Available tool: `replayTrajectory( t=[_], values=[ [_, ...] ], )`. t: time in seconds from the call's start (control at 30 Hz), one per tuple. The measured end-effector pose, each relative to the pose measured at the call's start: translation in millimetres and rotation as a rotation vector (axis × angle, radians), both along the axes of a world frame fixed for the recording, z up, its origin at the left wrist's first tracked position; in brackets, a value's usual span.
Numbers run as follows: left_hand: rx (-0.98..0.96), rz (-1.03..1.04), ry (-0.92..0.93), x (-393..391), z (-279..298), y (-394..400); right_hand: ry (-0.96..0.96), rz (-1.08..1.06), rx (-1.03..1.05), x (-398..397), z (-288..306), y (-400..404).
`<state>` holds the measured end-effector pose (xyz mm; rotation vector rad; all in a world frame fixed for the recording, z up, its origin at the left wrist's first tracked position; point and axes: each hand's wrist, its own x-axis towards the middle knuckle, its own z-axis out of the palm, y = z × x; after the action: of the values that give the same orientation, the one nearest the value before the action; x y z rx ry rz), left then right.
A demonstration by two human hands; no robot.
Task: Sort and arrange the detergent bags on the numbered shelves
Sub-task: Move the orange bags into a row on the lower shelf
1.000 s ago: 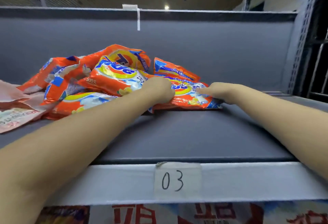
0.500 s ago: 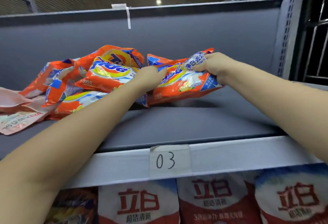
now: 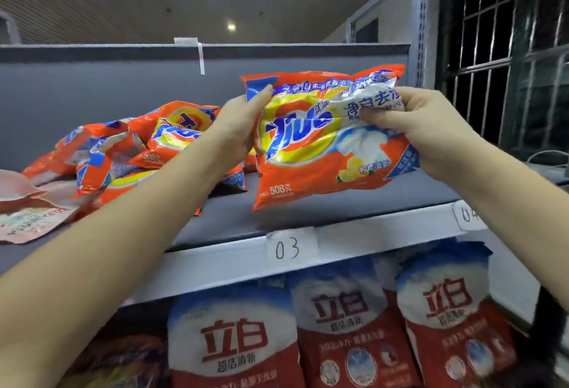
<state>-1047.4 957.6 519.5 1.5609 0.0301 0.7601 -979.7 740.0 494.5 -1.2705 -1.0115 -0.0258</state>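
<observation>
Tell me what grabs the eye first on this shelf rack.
First, the orange detergent bag held upright in mid-air above the shelf labelled 03, with the left hand and the right hand each keeping a grip on an upper corner. Behind the left arm, a heap of matching orange bags lies jumbled on that shelf. Below stand red-and-white bags in a row.

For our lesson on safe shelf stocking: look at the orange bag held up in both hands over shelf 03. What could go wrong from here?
1. The left hand and right hand pinch only the upper edge of the orange Tide bag; it may slip or tear.
2. The heap of Tide bags lies jumbled, so it may slide when the bag is set beside it.
</observation>
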Motion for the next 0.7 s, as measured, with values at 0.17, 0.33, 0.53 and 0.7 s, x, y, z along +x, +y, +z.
replayTrajectory(
  t=[0.17, 0.33, 0.53, 0.7],
  values=[
    [-0.082, 0.039, -0.255, -53.7, -23.9, -44.3, 0.093, 0.086, 0.048, -33.4, -33.6, -31.6],
    [-0.123, 0.108, -0.372, -119.3, -65.4, -83.1, 0.169, 0.231, -0.017, -69.1, -81.1, -48.5],
    [-0.177, 0.303, -0.338, -195.4, -130.5, -87.7, 0.104, 0.415, -0.317, -117.7, -153.1, -39.8],
    [-0.238, 0.485, -0.136, -265.6, -196.8, -64.5, 0.193, 0.504, -0.525, -180.4, -219.5, -1.1]
  ],
)
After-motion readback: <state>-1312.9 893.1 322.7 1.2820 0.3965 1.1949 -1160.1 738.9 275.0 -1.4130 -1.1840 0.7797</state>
